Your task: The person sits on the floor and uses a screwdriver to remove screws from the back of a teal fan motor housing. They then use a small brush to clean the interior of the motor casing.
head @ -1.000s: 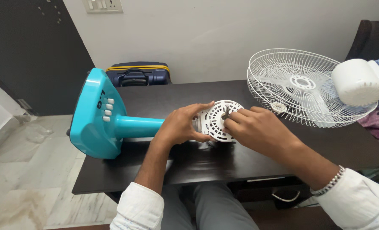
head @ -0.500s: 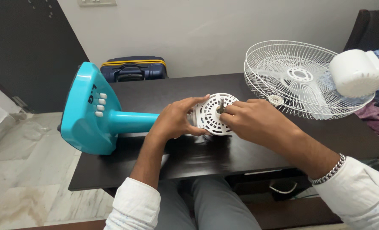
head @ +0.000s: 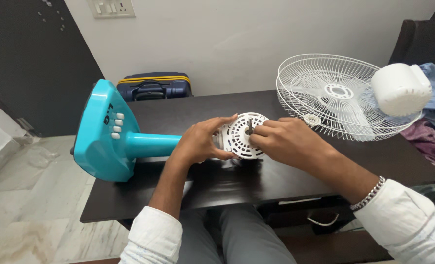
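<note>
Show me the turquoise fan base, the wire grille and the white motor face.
Fan base (head: 100, 134): head view, on its sloped turquoise top.
Wire grille (head: 310, 83): head view, on its left wires.
Motor face (head: 239, 139): head view, on the slotted white disc.

Fan parts laid out across my worktop

On the dark wooden worktop (head: 286, 183), the turquoise plastic fan base (head: 102, 134) lies left, the round white slotted motor housing (head: 242, 136) centre, the white wire fan guard (head: 340, 95) right; behind, a navy suitcase (head: 154, 86).

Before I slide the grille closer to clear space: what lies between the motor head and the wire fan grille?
In the head view, the right hand and a small white cap lie between motor head and wire fan grille.
</note>
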